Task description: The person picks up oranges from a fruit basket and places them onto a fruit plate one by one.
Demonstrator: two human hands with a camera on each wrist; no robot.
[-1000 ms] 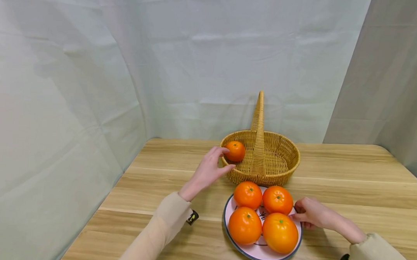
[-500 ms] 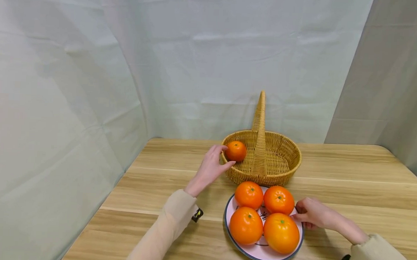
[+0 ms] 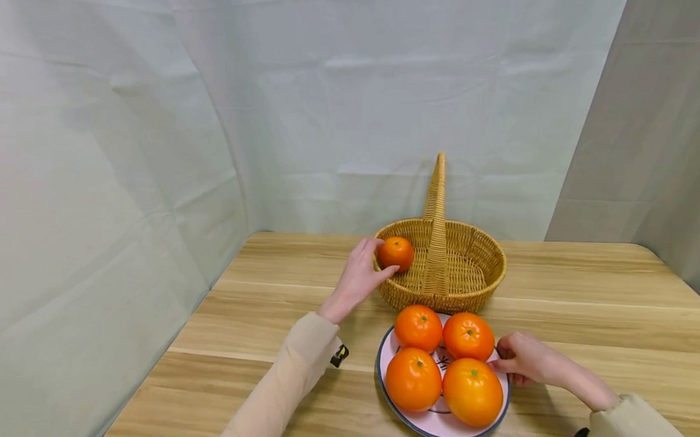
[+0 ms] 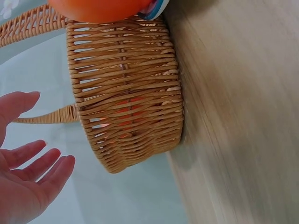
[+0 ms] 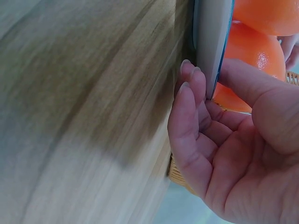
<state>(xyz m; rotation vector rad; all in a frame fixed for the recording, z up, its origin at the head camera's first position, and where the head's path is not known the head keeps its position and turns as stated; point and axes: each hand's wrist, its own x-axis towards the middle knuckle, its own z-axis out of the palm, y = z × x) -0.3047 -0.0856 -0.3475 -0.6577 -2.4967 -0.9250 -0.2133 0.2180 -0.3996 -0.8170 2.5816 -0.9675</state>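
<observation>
In the head view my left hand (image 3: 362, 271) is at the left rim of a wicker basket (image 3: 469, 299), beside the orange (image 3: 397, 254) lying inside it. The left wrist view shows this hand's fingers (image 4: 35, 163) and thumb apart, with nothing between them; the orange shows only through the weave. My right hand (image 3: 534, 360) grips the right rim of a blue-edged plate (image 3: 403, 413), thumb over the edge and curled fingers (image 5: 184, 116) beneath. On the plate sit several oranges: two nearer ones (image 3: 473, 392) and two farther ones (image 3: 418, 328), close to the basket.
The basket's tall arched handle (image 3: 437, 229) crosses its middle. Basket and plate stand on a wooden table (image 3: 604, 308), the plate right in front of the basket. Pale cloth (image 3: 390, 103) hangs behind and to the left, with grey cloth (image 3: 641, 140) on the right.
My left hand has moved slightly forward and right, over the basket's left rim and closer to the orange inside. The right hand stays on the plate's rim, and the oranges have not moved.
</observation>
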